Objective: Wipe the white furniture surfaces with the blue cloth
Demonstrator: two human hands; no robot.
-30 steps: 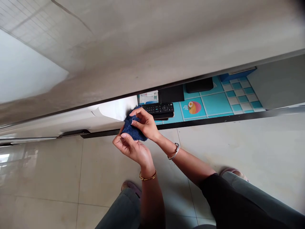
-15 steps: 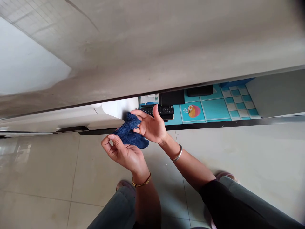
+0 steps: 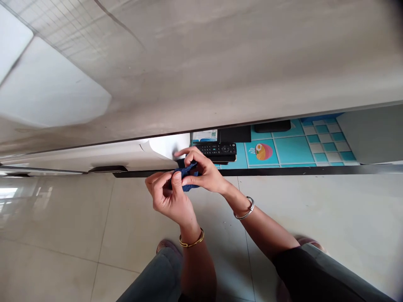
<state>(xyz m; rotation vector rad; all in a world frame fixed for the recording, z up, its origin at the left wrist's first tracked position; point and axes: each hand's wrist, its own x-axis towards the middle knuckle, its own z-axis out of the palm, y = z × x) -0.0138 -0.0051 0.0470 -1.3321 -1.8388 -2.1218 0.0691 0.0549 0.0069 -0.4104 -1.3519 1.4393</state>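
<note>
A dark blue fuzzy cloth (image 3: 189, 184) is bunched between both hands, just in front of an open drawer. My left hand (image 3: 171, 195) pinches it from the near side, thumb against curled fingers. On the far side, my right hand (image 3: 204, 172) grips the folded cloth between thumb and fingers. Part of the cloth is hidden behind the fingers. Right behind my right hand lies a black remote control (image 3: 217, 149) in the drawer.
The drawer's blue patterned liner (image 3: 291, 150) carries a black box (image 3: 235, 134), a printed card (image 3: 205, 135) and a dark object (image 3: 272, 126). White paper (image 3: 166, 147) lies at its left. A beige countertop (image 3: 220, 75) overhangs the drawer. Tiled floor (image 3: 132, 226) and feet are below.
The cloth was spread over the hands and is now gathered small between the fingers. Both hands have closed on it, and my right thumb has come down. The view has shifted slightly.
</note>
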